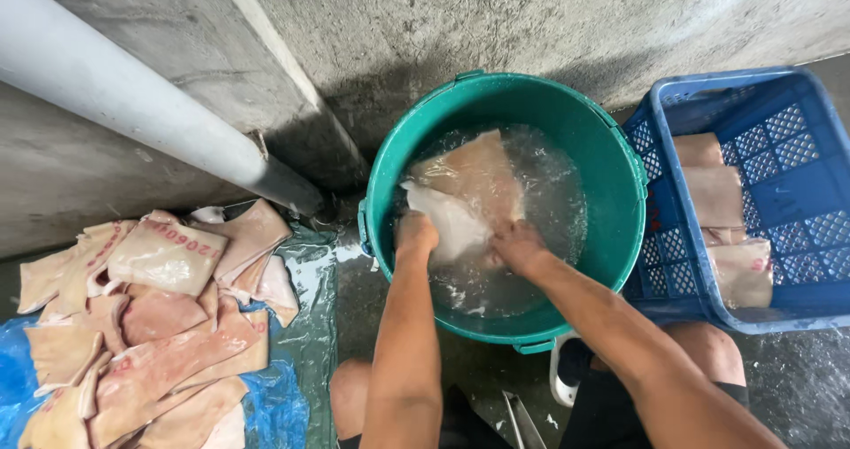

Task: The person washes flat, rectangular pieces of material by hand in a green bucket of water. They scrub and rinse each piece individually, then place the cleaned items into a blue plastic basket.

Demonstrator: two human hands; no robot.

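Note:
A green plastic tub (pixel 611 157) full of water stands on the wet concrete floor in front of me. A large pale slab of pork skin (pixel 474 183) lies partly under the water in it. My left hand (pixel 414 235) grips the slab's near left edge. My right hand (pixel 518 245) holds its near right edge, fingers dipped in the water. Both forearms reach into the tub from below.
A pile of several stamped pork skin pieces (pixel 159 316) lies on a blue plastic sheet (pixel 274 405) at the left. A blue crate (pixel 788 192) with a few skin pieces stands at the right. A grey pipe (pixel 133 95) runs along the concrete wall. My knees are at the bottom.

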